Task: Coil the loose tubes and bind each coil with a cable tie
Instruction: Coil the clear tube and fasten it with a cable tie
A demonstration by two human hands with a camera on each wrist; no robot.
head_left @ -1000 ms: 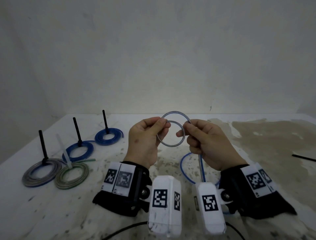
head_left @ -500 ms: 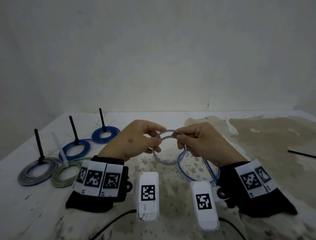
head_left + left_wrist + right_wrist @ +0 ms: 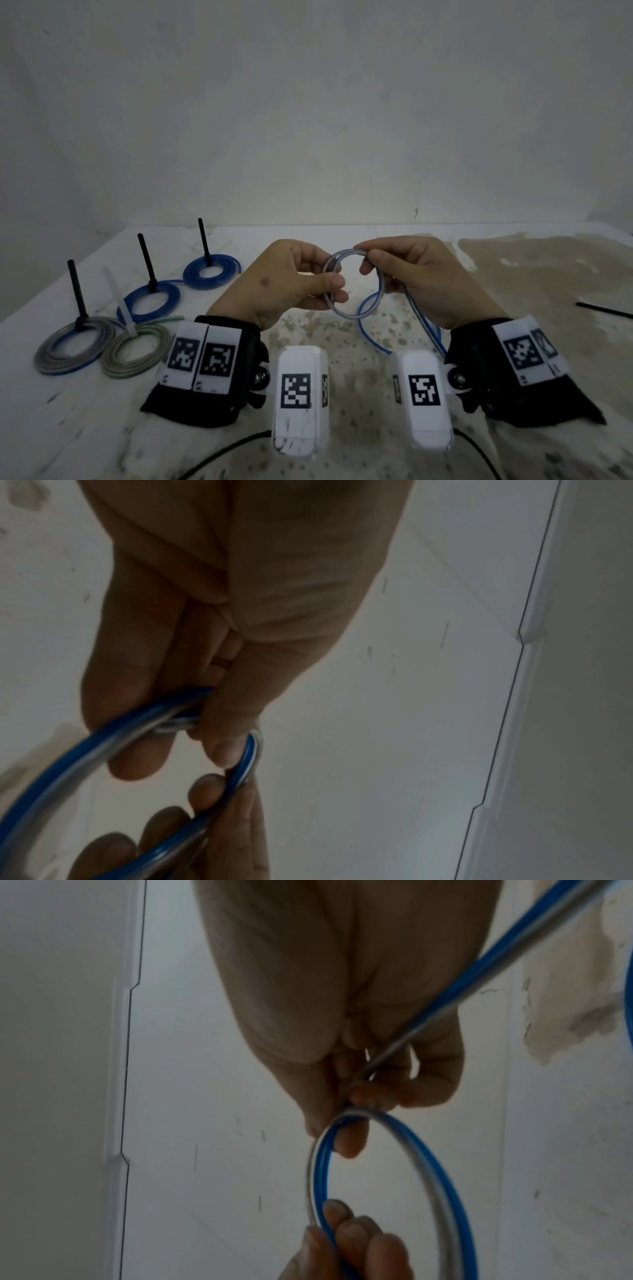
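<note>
A clear tube with a blue stripe (image 3: pixel 379 294) forms a small loop held above the table between both hands. My left hand (image 3: pixel 329 291) pinches the loop's left side between thumb and fingers. My right hand (image 3: pixel 368 255) pinches its top right, and the tube's loose tail (image 3: pixel 371 337) runs down under that hand onto the table. In the left wrist view the tube (image 3: pixel 103 739) passes under the thumb. From the right wrist camera the loop (image 3: pixel 424 1172) hangs below the pinching fingers.
Four bound coils lie at the left: a grey one (image 3: pixel 65 349) and two blue ones (image 3: pixel 150 305) (image 3: pixel 210 272) with black ties standing up, and a green one (image 3: pixel 137 349) with a white tie. A black cable tie (image 3: pixel 604 310) lies at the right edge of the stained table (image 3: pixel 513 274).
Both hands dropped and rose again while turning the tube. The loop is now fuller, and the right hand has shifted its pinch to the loop's top.
</note>
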